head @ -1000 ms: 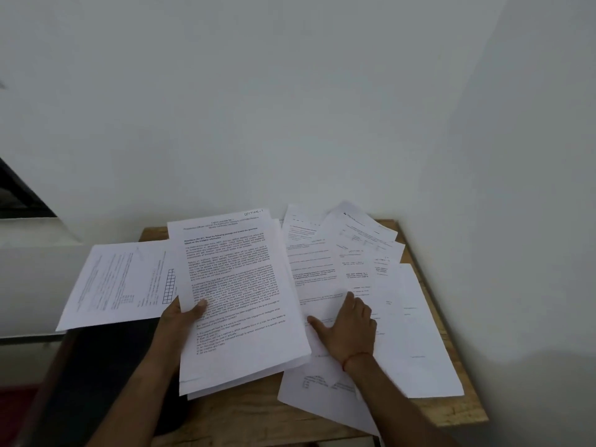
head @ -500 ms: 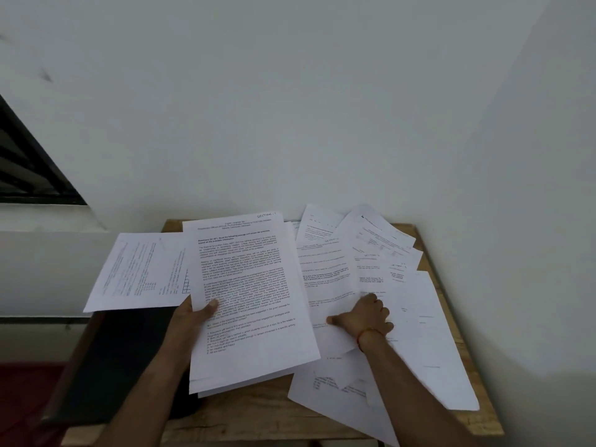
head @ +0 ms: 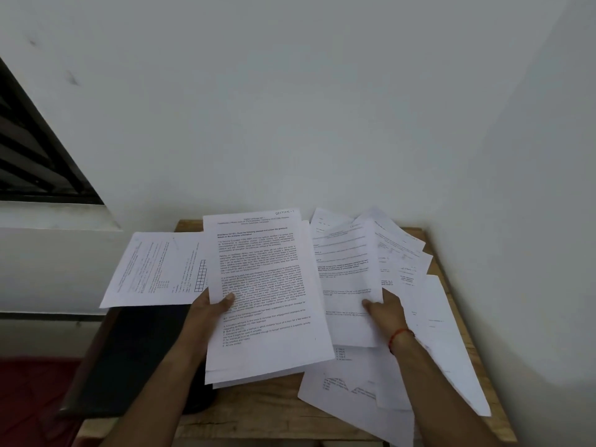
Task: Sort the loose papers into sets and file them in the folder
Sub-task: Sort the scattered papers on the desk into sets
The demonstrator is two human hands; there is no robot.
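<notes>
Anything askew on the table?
The sideways sheet at left hangs off the table's left edge. The loose papers at right lie fanned and crooked, one front sheet overhanging the near edge. Nothing torn: the stack in the left hand and page in the right hand look fine.

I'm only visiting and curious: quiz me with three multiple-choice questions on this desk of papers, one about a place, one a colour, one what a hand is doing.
1. Where does the sheet with the small grid lie? A) left of the stack in the left hand B) right of it C) on the floor
2. The thread on the right wrist is A) blue B) red C) green
3. The right hand A) lies flat, empty B) holds a pen C) pinches a sheet
Answers: 1 A, it shows past the stack's left edge; 2 B, plainly red; 3 C, thumb on the sheet's lower edge.
</notes>
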